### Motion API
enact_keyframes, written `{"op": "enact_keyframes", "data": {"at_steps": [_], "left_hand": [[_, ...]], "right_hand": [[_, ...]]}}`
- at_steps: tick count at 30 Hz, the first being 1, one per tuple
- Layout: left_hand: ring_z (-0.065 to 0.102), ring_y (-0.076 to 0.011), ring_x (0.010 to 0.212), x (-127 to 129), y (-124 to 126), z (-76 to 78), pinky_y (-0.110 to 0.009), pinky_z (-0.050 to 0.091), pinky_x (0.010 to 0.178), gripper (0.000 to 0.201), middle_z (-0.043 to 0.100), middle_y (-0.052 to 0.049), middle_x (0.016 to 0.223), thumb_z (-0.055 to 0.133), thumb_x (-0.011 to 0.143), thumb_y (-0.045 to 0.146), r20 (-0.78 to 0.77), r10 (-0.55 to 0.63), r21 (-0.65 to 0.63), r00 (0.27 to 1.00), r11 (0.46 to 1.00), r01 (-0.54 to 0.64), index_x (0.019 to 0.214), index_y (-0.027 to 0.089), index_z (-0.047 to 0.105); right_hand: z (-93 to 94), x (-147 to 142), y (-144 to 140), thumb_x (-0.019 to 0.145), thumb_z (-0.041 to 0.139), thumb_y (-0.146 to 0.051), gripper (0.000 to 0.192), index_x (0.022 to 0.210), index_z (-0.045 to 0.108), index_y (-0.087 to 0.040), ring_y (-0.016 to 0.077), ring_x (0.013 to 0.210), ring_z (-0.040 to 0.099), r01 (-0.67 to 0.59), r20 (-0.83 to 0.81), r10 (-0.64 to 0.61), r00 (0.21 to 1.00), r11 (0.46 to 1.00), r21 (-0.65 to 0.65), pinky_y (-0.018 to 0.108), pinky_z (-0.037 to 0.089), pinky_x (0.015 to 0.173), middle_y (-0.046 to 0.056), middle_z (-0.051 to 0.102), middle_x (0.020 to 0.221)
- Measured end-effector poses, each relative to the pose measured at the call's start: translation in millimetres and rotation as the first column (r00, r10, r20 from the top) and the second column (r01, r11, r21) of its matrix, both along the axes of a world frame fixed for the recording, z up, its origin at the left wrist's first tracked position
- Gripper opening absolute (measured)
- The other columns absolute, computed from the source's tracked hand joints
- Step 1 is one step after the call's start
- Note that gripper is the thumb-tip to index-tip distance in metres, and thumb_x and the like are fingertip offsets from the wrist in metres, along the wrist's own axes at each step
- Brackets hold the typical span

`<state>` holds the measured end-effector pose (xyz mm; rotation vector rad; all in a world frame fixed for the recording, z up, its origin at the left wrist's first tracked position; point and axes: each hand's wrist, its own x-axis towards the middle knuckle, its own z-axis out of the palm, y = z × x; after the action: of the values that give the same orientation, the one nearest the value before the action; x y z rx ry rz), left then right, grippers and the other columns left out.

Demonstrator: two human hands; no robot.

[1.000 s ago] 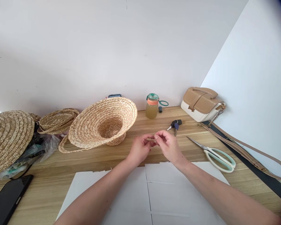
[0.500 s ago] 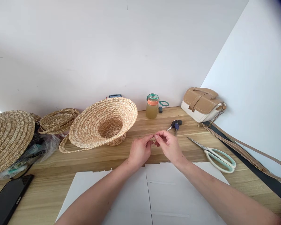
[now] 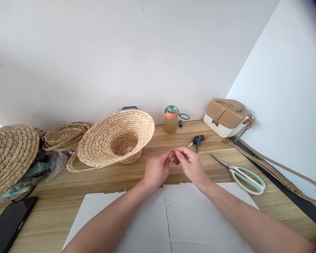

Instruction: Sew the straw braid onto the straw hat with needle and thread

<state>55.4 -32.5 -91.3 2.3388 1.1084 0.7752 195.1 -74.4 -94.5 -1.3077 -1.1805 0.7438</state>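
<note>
My left hand (image 3: pixel 157 169) and my right hand (image 3: pixel 190 161) meet above the wooden table, thumbs and forefingers pinched close together at the tips. Whatever lies between the fingertips is too small to make out. Left of my hands a woven straw hat (image 3: pixel 94 142) rests with its hollow crown facing me and a loose braid looping off its brim. A bunch of keys (image 3: pixel 198 139) lies just beyond my right hand. Scissors (image 3: pixel 239 174) with pale handles lie to the right, blades closed. Beneath my forearms is a white board (image 3: pixel 189 225) with a dark seam.
At the back stand a lidded bottle of yellowish liquid (image 3: pixel 171 123) and a tan and white handbag (image 3: pixel 225 116), its strap trailing right. On the left are a coiled straw piece (image 3: pixel 65 135), another straw hat (image 3: pixel 12 158), a plastic bag (image 3: pixel 55 165) and a black phone (image 3: pixel 12 225).
My pinched fingertips have shifted very slightly, with the left forefinger straighter and the right fingers a little more extended. Everything else lies as before.
</note>
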Motion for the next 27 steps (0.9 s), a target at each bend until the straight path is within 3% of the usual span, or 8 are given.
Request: {"op": "enact_keyframes", "data": {"at_steps": [19,27], "left_hand": [[0.067,-0.0145,0.077,-0.9,1.1,-4.7,-0.024,0.048,0.071,0.047,0.073,-0.001,0.085,0.041,0.085,0.009,0.023,-0.026,0.036,0.999,0.999,0.025,0.126,0.025,0.058],[0.066,-0.0136,0.075,-1.3,2.9,2.1,-0.023,0.048,0.071,0.038,0.073,-0.001,0.083,0.043,0.088,0.013,0.043,-0.013,0.007,0.999,1.0,0.013,0.118,0.023,0.064]], "right_hand": [[-1.9,4.0,3.5,0.085,0.058,-0.043,0.026,0.093,0.062,-0.018,0.0142,0.065,0.06,0.06,0.021,-0.061,0.998,0.998,0.027,0.03,0.051,0.059,0.005,0.062,0.087],[-5.1,6.4,6.1,0.083,0.058,-0.046,0.027,0.081,0.055,-0.019,0.0142,0.061,0.055,0.045,-0.006,-0.045,0.999,0.999,-0.008,0.03,0.047,0.06,0.002,0.059,0.072]]}}
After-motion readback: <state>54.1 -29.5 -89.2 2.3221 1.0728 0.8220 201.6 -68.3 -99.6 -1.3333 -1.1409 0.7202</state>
